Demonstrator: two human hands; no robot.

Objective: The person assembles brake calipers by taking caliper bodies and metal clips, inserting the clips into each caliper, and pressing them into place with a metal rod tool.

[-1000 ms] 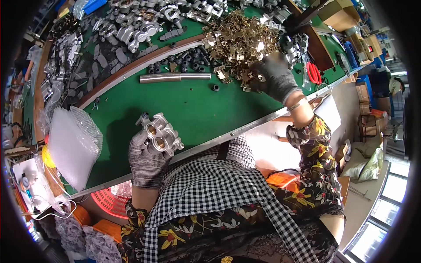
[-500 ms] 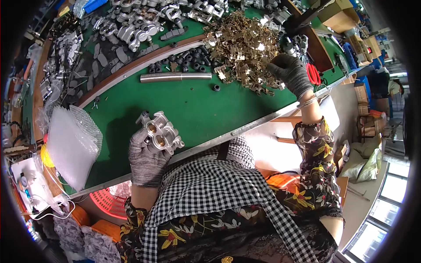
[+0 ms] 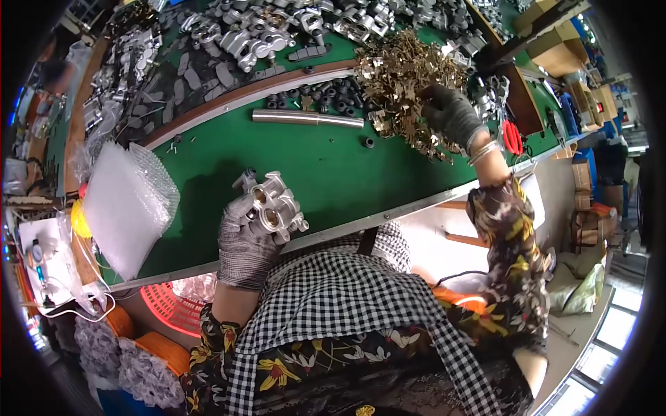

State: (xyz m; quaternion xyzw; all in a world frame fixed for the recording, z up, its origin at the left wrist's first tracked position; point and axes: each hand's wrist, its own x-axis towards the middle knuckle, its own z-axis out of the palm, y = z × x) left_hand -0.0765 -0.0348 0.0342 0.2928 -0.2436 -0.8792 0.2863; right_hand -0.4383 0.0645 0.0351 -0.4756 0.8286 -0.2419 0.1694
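The left hand [image 3: 243, 246], gloved, is curled around a caliper [image 3: 276, 208], its two round bores facing up, near the front edge of the table [image 3: 326, 182]. The right hand [image 3: 452, 118], gloved too, is at the near right side of a heap of clips [image 3: 406, 76], fingers bent; whether it grips a clip I cannot tell.

Ahead of the left hand, a wooden rim [image 3: 229, 102] walls off a bay; in it lie dark pads [image 3: 184, 82] and, farther off, a crowd of castings [image 3: 257, 43]. On the near side of that rim, left of the right hand, are black bushes [image 3: 336, 96], a rod [image 3: 307, 118] and one loose bush [image 3: 368, 142].

Below and left of the left hand, under the table, a red basket [image 3: 163, 308] holds clear plastic [image 3: 196, 286]. Farther left sits an orange bin [image 3: 165, 349] with crinkled plastic [image 3: 146, 378] against it; inside or beside, I cannot tell. Bubble bags [image 3: 128, 211] stand on the table left of the left hand. Beyond the right hand, to its right, is a carton [image 3: 565, 54], contents hidden.
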